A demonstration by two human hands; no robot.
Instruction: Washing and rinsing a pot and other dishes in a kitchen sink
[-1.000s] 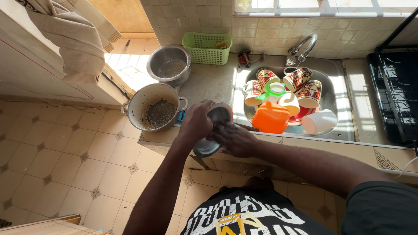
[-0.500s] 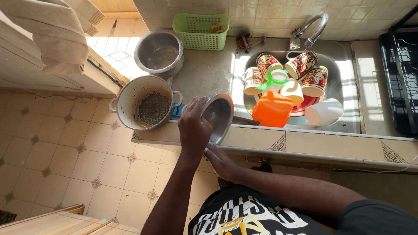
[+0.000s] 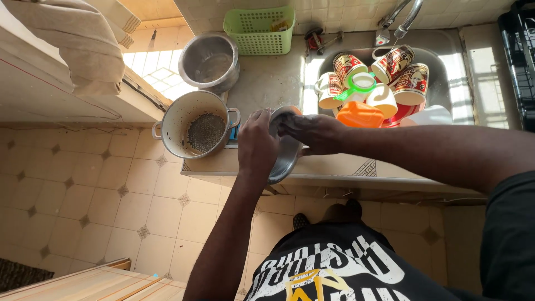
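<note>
My left hand [image 3: 257, 146] grips the rim of a round steel plate [image 3: 285, 160], held tilted over the front edge of the counter [image 3: 267, 83]. My right hand [image 3: 311, 132] lies across the plate's face, its fingers curled on the upper part, next to something orange at the top rim. I cannot tell whether that hand holds a sponge. The sink [image 3: 446, 61] to the right is packed with patterned mugs [image 3: 397, 62], a green strainer [image 3: 359, 86] and an orange plastic cup [image 3: 359, 114].
A dirty pot [image 3: 196, 124] with burnt residue stands on the counter left of the plate, a steel pot [image 3: 209, 60] behind it. A green basket [image 3: 259, 29] sits by the wall. The tap [image 3: 402, 17] arches over the sink. Tiled floor lies below.
The plate has been turned and lifted slightly. My right hand has come up from below the plate onto its face. The view has shifted closer to the counter.
</note>
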